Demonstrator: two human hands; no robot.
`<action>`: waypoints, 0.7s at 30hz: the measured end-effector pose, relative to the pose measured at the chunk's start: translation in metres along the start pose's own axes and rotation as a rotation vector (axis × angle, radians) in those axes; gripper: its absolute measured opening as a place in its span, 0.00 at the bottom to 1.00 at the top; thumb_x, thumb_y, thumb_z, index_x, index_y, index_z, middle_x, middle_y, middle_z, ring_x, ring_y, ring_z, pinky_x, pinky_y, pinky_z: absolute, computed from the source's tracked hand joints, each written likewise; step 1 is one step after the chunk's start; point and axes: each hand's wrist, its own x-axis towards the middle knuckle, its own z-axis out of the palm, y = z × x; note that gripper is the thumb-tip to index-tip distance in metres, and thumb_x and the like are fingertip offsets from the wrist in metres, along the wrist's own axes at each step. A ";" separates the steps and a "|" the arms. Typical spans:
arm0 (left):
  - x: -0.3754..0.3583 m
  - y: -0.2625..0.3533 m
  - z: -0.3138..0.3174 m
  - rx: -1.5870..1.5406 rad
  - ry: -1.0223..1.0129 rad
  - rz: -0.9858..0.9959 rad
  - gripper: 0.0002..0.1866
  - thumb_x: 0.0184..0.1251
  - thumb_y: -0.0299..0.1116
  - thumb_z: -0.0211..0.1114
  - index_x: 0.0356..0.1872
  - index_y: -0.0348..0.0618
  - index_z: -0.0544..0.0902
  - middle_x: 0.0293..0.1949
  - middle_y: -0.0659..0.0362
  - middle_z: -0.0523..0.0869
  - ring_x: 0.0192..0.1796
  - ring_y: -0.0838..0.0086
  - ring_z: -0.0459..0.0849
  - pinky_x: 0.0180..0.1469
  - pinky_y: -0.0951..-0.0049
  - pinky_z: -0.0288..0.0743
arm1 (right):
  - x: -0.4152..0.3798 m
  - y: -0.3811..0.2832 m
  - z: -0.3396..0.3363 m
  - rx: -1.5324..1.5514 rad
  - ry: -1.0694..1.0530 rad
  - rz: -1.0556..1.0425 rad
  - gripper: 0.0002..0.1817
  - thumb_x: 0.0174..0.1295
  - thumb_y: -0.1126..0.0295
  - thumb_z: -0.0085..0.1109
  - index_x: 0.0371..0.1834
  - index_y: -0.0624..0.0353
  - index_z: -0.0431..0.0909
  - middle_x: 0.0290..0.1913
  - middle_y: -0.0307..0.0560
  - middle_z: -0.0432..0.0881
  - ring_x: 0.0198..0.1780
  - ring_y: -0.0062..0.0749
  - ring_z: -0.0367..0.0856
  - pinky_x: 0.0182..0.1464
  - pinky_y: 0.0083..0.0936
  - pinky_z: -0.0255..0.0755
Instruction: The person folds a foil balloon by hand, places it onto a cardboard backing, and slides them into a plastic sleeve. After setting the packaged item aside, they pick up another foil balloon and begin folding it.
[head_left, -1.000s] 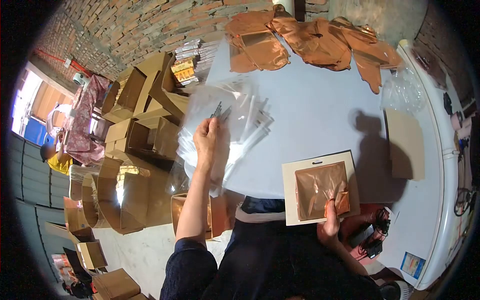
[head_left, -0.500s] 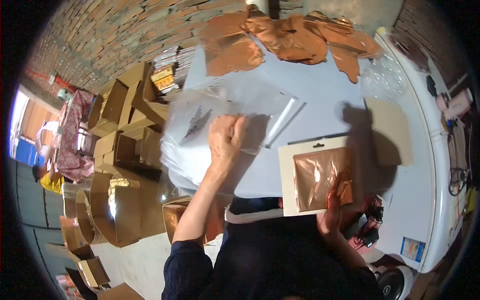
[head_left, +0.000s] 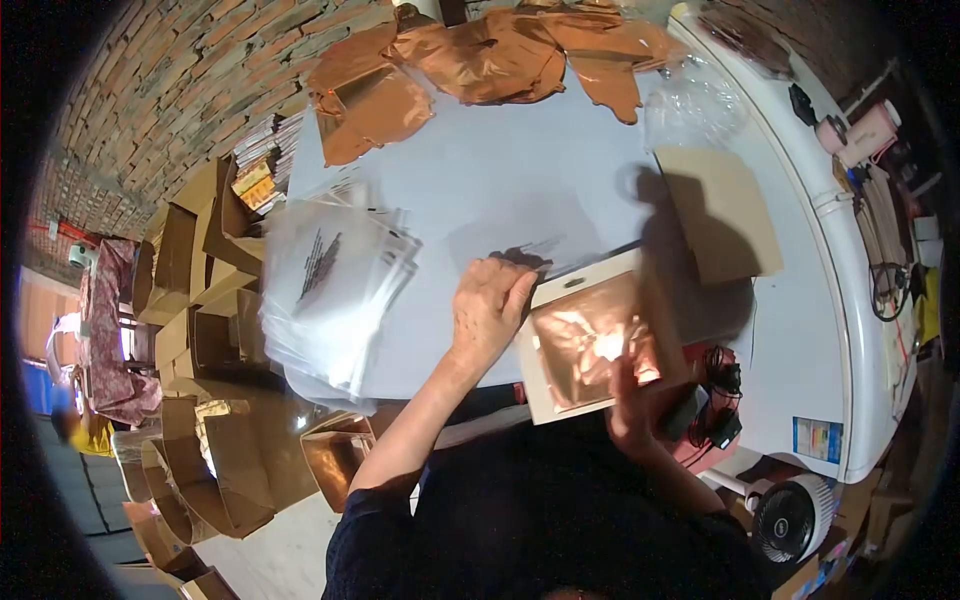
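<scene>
My left hand (head_left: 490, 312) is closed in a pinch at the upper left corner of a cream hang card. A clear plastic bag (head_left: 535, 252) with dark print extends from its fingertips over the table; its outline is faint. My right hand (head_left: 630, 415) grips the cream card (head_left: 543, 385) from the lower right, fingers lying over the front. Folded shiny copper-coloured foil (head_left: 590, 345) covers most of the card, and a hanging slot shows at its top. To the left lies a loose stack of clear plastic bags (head_left: 335, 290) with printed text.
Copper foil pieces (head_left: 490, 55) lie along the table's far edge. A tan cardboard sheet (head_left: 715, 215) and crumpled clear plastic (head_left: 700, 105) are at the right. Open cardboard boxes (head_left: 225, 460) crowd the left side. A fan (head_left: 790, 520) stands at the lower right, near black cables (head_left: 722, 400).
My left hand has moved right, from the bag stack to the card's corner, bringing a clear bag along. The card has tilted and shifted slightly left in my right hand. The camera view has turned.
</scene>
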 end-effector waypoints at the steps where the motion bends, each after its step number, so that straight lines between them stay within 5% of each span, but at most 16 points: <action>1: -0.001 0.000 0.002 -0.012 0.000 0.010 0.07 0.69 0.32 0.70 0.35 0.39 0.88 0.32 0.54 0.85 0.39 0.56 0.82 0.44 0.57 0.77 | 0.001 -0.024 0.016 -0.036 -0.014 0.068 0.24 0.81 0.66 0.52 0.75 0.66 0.67 0.62 0.42 0.78 0.62 0.32 0.75 0.63 0.27 0.71; 2: -0.002 0.000 0.001 -0.009 -0.023 0.005 0.07 0.69 0.31 0.71 0.35 0.38 0.88 0.33 0.52 0.86 0.40 0.55 0.83 0.45 0.58 0.77 | 0.001 -0.047 0.033 -0.072 -0.031 0.136 0.25 0.82 0.61 0.53 0.75 0.62 0.67 0.60 0.37 0.77 0.59 0.28 0.75 0.60 0.23 0.72; 6: -0.006 -0.004 -0.007 0.052 -0.087 0.015 0.08 0.69 0.30 0.71 0.33 0.35 0.87 0.34 0.49 0.87 0.40 0.54 0.84 0.47 0.58 0.77 | 0.017 -0.069 0.040 -0.002 -0.002 0.521 0.28 0.82 0.64 0.50 0.80 0.64 0.60 0.73 0.46 0.73 0.71 0.32 0.72 0.69 0.27 0.70; 8: -0.007 -0.006 -0.008 0.109 -0.104 0.052 0.09 0.69 0.31 0.72 0.32 0.35 0.85 0.33 0.49 0.85 0.40 0.54 0.84 0.46 0.57 0.77 | 0.022 -0.071 0.038 -0.118 -0.034 0.155 0.23 0.81 0.74 0.48 0.75 0.73 0.65 0.70 0.54 0.76 0.70 0.38 0.74 0.72 0.32 0.69; 11: -0.005 -0.007 -0.011 0.166 -0.142 0.095 0.10 0.68 0.32 0.72 0.35 0.36 0.82 0.32 0.49 0.83 0.40 0.54 0.83 0.45 0.56 0.76 | 0.024 -0.086 0.040 -0.187 -0.037 0.111 0.22 0.82 0.78 0.45 0.76 0.74 0.65 0.74 0.56 0.72 0.75 0.38 0.70 0.77 0.35 0.64; 15: -0.005 -0.011 -0.014 0.067 -0.172 0.033 0.10 0.67 0.32 0.73 0.40 0.38 0.81 0.35 0.50 0.83 0.40 0.54 0.83 0.44 0.57 0.77 | 0.030 -0.083 0.028 0.072 0.090 0.456 0.22 0.82 0.79 0.44 0.76 0.73 0.64 0.75 0.55 0.72 0.77 0.37 0.67 0.78 0.34 0.62; 18: -0.003 -0.008 -0.021 -0.006 -0.193 -0.075 0.09 0.66 0.30 0.72 0.41 0.39 0.81 0.37 0.50 0.84 0.41 0.54 0.84 0.44 0.57 0.78 | 0.020 -0.042 0.008 0.191 0.008 0.140 0.22 0.81 0.79 0.46 0.76 0.73 0.65 0.74 0.55 0.72 0.76 0.37 0.68 0.77 0.33 0.62; 21: -0.001 0.001 -0.029 0.094 -0.241 0.000 0.08 0.65 0.27 0.71 0.41 0.39 0.82 0.38 0.50 0.84 0.41 0.54 0.85 0.45 0.56 0.80 | 0.017 -0.053 -0.004 -0.202 -0.072 -0.068 0.23 0.79 0.79 0.48 0.75 0.73 0.66 0.72 0.56 0.74 0.73 0.39 0.72 0.74 0.33 0.65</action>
